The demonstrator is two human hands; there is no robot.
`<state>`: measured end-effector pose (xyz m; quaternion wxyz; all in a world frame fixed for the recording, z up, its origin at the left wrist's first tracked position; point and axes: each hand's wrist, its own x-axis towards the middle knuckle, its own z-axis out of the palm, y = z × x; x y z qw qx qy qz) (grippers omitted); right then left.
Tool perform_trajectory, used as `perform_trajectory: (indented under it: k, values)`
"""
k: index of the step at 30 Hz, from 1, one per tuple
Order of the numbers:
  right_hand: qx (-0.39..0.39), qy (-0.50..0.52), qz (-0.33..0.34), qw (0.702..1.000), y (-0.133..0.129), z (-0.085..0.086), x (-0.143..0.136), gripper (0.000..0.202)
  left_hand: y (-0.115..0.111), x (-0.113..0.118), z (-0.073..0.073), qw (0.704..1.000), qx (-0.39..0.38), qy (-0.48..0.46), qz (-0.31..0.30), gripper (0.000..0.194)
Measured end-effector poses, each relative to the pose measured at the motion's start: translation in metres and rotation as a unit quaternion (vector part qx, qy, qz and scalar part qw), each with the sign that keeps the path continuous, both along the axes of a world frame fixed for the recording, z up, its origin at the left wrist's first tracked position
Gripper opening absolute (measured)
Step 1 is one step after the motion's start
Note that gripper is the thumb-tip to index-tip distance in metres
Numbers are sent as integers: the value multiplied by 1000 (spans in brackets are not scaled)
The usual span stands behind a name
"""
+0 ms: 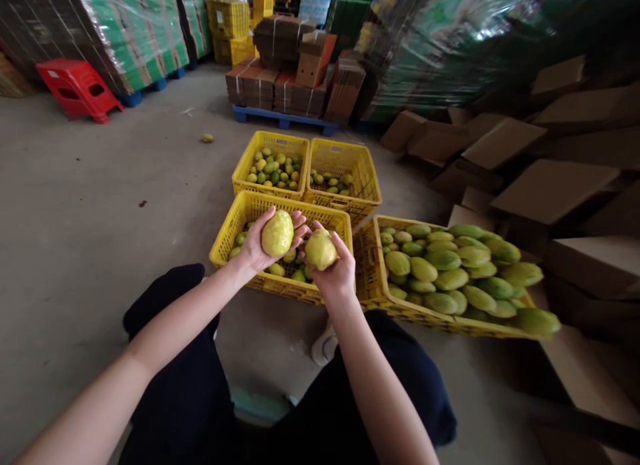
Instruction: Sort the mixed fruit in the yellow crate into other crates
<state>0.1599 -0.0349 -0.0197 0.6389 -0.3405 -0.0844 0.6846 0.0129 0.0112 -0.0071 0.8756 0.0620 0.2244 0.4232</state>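
While left hand [256,248] cups one fruit [277,233] and right hand [339,272] second fruit [321,250], both above front crate [334,220], work looks partway: far-left crate [281,144] holds plenty, far-right crate [350,157] few toward near edge. Probably remaining: these two, unplaced, plus heap [445,260] rising over edges of right crate [369,265].

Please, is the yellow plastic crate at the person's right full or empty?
Full: the crate is heaped with oval green-yellow fruits rising above its rim.

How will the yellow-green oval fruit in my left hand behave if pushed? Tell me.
The fruit would probably roll unevenly, being oval and lumpy. Its sheen suggests it may be slippery. It seems firm, unsagging in the left hand.
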Motion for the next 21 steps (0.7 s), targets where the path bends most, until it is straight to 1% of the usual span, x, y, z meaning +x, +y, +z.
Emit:
perform_trajectory:
  k: [2,4,6,8,10,12,14,15,17,19,21]
  values:
    - [37,-67,-49,996,-1,-2,-2,21,1,0,-4,1000,-1,-10,8,51]
    - [70,-175,-112,976,-2,-5,-3,23,1,2,-8,1000,2,-15,17,53]
    - [95,-308,-169,931,-1,-9,-2,26,-2,6,-13,1000,11,-13,3,54]
    - [120,-429,-199,873,0,-16,-3,27,-8,12,-19,999,27,-10,-19,54]
    - [147,-530,-186,814,0,-24,-6,26,-14,19,-25,999,42,0,-23,56]
    - [166,-614,-136,759,-2,-33,-10,35,-18,26,-32,999,46,17,-11,57]
    - [171,-676,-88,712,-5,-41,-15,45,-20,29,-38,999,45,26,-3,56]
    - [174,-695,-77,694,-7,-44,-18,47,-20,30,-40,999,44,24,-6,55]
    - [191,-718,-74,665,-12,-46,-23,49,-18,28,-44,999,39,14,-24,50]
    - [226,-731,-76,639,-16,-44,-28,51,-15,25,-48,999,28,4,-41,46]
    - [261,-745,-70,610,-20,-41,-33,53,-12,22,-52,999,16,-5,-44,44]
